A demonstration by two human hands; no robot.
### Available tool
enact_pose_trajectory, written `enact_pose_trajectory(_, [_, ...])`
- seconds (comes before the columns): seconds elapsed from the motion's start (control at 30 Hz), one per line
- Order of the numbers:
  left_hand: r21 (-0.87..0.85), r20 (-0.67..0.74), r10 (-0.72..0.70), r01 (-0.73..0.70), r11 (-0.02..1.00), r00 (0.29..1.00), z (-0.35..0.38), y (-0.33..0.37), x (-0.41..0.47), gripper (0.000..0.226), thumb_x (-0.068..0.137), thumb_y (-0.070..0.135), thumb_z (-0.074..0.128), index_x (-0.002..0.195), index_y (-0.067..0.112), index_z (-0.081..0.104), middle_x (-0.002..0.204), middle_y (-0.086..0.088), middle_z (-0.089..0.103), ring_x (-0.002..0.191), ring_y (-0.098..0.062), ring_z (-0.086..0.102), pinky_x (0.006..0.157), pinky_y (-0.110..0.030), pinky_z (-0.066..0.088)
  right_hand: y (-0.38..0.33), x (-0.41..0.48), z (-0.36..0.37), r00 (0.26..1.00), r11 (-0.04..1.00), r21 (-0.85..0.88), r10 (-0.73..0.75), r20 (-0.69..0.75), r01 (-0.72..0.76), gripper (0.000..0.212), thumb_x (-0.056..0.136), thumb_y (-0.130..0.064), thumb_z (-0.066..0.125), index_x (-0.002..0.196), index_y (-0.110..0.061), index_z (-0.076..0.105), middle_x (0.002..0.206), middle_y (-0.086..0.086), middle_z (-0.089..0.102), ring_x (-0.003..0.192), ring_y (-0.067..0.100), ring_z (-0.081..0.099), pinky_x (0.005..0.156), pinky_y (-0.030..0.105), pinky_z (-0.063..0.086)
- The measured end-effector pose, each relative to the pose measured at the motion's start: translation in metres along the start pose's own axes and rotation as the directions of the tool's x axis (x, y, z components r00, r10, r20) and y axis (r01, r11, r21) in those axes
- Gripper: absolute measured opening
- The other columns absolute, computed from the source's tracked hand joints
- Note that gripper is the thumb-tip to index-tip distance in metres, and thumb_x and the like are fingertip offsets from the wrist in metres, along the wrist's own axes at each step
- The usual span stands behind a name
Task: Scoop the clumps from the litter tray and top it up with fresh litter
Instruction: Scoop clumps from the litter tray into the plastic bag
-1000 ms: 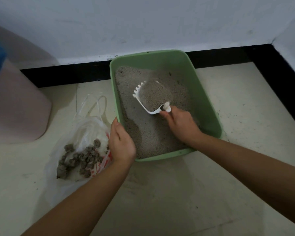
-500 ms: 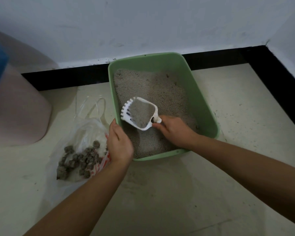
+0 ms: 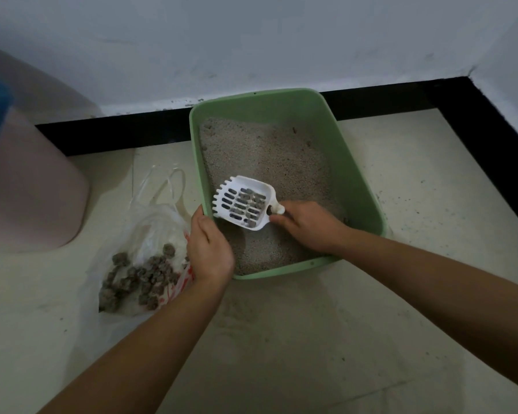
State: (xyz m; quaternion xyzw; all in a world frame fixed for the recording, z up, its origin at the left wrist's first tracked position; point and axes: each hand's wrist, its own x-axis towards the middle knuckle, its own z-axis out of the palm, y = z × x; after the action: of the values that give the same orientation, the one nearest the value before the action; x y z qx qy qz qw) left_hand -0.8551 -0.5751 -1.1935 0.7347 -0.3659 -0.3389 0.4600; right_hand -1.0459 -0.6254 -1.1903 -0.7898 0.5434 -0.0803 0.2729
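Change: scoop [image 3: 243,203] has drifted from tray centre toward the near-left corner; loose litter has sifted out, leaving a few dark clumps on its slots.
Tray [image 3: 359,186]: green, on the floor against the wall; grey litter inside, thin and uneven.
Right hand [image 3: 310,225]: grip closed round the scoop handle, scoop raised just above the litter, roughly level.
Left hand [image 3: 210,249]: grip closed over the tray's left rim near the front corner, steadying it.
Bag [image 3: 150,234]: clear plastic, on the floor just left of the tray; clumps [image 3: 144,276] already piled inside.
Mouth of bag: probably facing the tray, though the folds make this hard to read.
Step in hand: carrying the sifted load to the bag.
Method: keep the scoop level, cross the rim low, tip only once over the bag opening.
Outstanding: fresh litter not yet added; no litter supply identifiable.
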Motion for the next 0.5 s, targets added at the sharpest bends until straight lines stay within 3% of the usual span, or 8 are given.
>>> enact_pose_trajectory(0.1, [-0.003,0.010,-0.006,0.006,1.000,1.000,0.0005,0.0008,-0.0001,0.046,0.106,0.027,0.023,0.143,0.011,0.044,0.143,-0.009,0.050,0.134,-0.023,0.042,0.112,-0.032,0.031,-0.0007,0.0008,-0.0019,0.999,1.000,0.001,0.001,-0.048,0.000,0.032,0.103,-0.044,0.041,0.099,-0.017,0.059,0.090,0.002,0.063,0.077,0.020,0.058,0.070,0.036,0.047])
enact_pose_trajectory(0.2, [-0.001,0.009,-0.021,0.021,1.000,1.000,0.0007,0.0014,-0.0015,0.045,0.106,0.027,0.023,0.144,0.012,0.042,0.144,-0.007,0.048,0.135,-0.020,0.041,0.106,-0.021,0.026,-0.0025,0.0004,-0.0025,1.000,1.000,-0.006,-0.007,-0.005,0.007,0.028,0.102,-0.044,0.042,0.092,-0.020,0.054,0.087,-0.001,0.059,0.076,0.021,0.056,0.070,0.037,0.046])
enact_pose_trajectory(0.5, [-0.023,0.021,0.002,-0.001,1.000,1.000,-0.0011,0.0055,-0.0034,0.043,0.106,0.026,0.023,0.138,0.016,0.049,0.122,0.007,0.054,0.114,-0.008,0.047,0.096,-0.021,0.033,-0.0018,0.0000,0.0000,0.999,1.000,-0.005,-0.015,-0.041,0.015,0.035,0.101,-0.048,0.040,0.098,-0.017,0.058,0.090,0.002,0.063,0.077,0.020,0.057,0.072,0.041,0.050])
